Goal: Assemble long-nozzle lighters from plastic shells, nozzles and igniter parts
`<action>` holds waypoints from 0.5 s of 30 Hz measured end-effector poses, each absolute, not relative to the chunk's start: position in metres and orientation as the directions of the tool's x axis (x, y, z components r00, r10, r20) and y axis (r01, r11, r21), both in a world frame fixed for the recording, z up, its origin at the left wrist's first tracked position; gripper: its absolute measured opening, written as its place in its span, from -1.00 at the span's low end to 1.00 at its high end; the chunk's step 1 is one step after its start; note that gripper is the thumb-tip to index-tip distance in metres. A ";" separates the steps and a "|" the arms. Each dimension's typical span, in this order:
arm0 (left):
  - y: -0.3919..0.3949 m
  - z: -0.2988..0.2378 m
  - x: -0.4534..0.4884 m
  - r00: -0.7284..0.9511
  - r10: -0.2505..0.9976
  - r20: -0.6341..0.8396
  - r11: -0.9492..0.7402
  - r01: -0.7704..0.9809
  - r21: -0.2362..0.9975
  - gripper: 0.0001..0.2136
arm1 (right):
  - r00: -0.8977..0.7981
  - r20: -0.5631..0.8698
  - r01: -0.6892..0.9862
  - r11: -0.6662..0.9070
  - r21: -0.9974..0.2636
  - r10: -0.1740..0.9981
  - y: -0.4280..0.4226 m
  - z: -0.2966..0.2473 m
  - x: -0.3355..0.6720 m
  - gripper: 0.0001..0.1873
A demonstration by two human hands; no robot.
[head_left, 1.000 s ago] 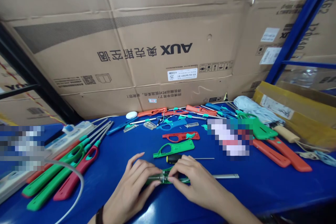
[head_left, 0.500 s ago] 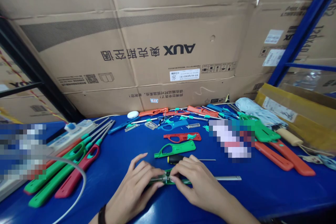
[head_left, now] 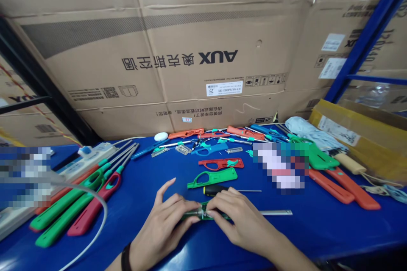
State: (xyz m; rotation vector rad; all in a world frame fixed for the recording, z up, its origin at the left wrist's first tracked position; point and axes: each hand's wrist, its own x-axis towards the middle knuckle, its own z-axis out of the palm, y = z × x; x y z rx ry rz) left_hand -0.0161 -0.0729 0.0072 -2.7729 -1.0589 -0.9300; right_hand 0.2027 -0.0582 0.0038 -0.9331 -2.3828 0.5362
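One slim green plastic casing (head_left: 204,217), straight metal tube (head_left: 276,212) protruding; our left hand (head_left: 167,222) and right hand (head_left: 239,219) pinch it.

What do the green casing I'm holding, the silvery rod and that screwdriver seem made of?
Green casing: likely moulded plastic, evenly coloured.
Silvery rod: probably metal, with pale sheen.
Screwdriver: dark handle, matte-looking, plastic or rubber; thin grey shaft, apparently metal.

On the big brown carton (head_left: 184,34), "AUX 奥克斯空调" is standing upside down. Its white label (head_left: 224,88) is showing "25" and a code starting "KFR-46", while "谢谢您!" is appearing below.
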 end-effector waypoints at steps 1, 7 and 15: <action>-0.073 0.007 -0.015 0.582 0.594 0.555 -0.769 0.614 0.178 -0.87 | -0.628 0.323 0.505 0.687 -0.522 0.708 -0.058 0.003 0.203 -0.88; -0.074 0.011 -0.009 0.556 0.576 0.599 -0.772 0.611 0.175 -0.89 | -0.642 0.363 0.511 0.730 -0.453 0.675 -0.058 0.000 0.203 -0.85; -0.076 0.014 -0.007 0.566 0.574 0.591 -0.786 0.583 0.205 -0.87 | -0.715 0.375 0.449 0.799 -0.400 0.590 -0.058 -0.003 0.206 -0.79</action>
